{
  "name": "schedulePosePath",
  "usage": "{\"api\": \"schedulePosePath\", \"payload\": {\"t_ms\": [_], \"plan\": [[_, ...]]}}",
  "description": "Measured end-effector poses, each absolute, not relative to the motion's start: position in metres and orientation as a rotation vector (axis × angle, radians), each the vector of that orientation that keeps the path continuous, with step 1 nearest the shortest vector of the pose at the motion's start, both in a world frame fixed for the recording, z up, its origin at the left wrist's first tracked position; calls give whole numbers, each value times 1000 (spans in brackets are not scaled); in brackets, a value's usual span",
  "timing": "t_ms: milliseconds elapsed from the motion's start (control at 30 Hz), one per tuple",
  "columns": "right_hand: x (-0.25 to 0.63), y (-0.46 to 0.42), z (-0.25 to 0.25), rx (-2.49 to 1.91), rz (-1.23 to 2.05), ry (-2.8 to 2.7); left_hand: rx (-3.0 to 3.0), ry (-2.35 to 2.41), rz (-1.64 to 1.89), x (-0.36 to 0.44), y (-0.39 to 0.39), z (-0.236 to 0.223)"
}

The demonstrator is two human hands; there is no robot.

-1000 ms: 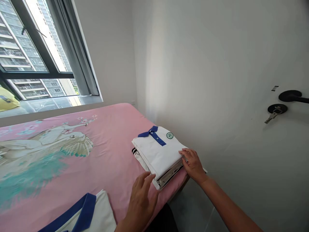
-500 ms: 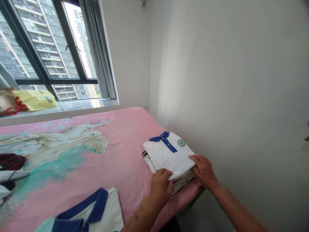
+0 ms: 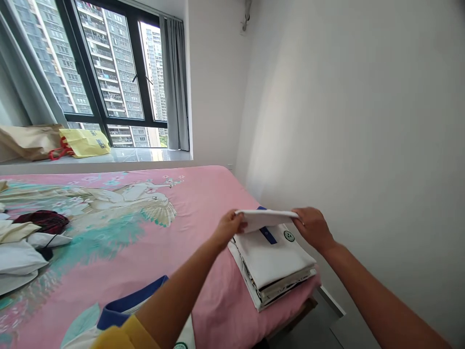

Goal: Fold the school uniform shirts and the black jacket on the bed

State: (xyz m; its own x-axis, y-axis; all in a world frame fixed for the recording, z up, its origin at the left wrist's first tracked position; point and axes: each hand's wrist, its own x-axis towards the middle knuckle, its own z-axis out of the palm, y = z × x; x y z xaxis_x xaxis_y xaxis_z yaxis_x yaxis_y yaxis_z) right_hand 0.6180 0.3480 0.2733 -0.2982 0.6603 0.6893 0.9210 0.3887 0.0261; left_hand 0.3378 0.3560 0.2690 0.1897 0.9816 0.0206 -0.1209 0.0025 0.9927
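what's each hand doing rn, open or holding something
Left hand: closed, holding the raised edge of the folded white polo shirt.
Right hand: closed, holding the same raised edge at its other end.

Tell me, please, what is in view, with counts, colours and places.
Stack of folded clothes: one, white, bed's wall side, top layer lifted.
Polo shirt: one, white with blue collar, near bed edge.
Bedsheet: one, pink, on the bed.
Clothes pile: one, white and dark red, bed's left.
Yellow bag: one, windowsill.
Brown bag: one, windowsill.
Left hand: one, pinching the top layer.
Right hand: one, pinching it too.
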Motion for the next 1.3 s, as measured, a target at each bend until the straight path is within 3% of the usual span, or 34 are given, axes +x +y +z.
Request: {"api": "schedulePosePath", "payload": {"t_ms": [167,300,433,700,867,967,1133,1300], "plan": [[561,377,369,-1306,-530,-2191,1231,898,1257,281,402,346],[519,382,410,-1242,-462,-2244,1329,878,1294,227,396,385],[476,383,417,-1194,-373,-2319,1355,956,1304,174,371,393],[383,365,384,-994,-463,-2355,1319,1075,1415,90,312,369],[357,290,310,-689,-428,-2268,1793,1297,1519,56,210,312],[358,228,217,-584,-282,-2305,2092,1337,1316,44,122,227],[380,151,72,-594,-66,-2488,2047,1583,812,41,4,95],[386,133,44,-979,265,-2242,1916,1852,950,53,-10,72]]}}
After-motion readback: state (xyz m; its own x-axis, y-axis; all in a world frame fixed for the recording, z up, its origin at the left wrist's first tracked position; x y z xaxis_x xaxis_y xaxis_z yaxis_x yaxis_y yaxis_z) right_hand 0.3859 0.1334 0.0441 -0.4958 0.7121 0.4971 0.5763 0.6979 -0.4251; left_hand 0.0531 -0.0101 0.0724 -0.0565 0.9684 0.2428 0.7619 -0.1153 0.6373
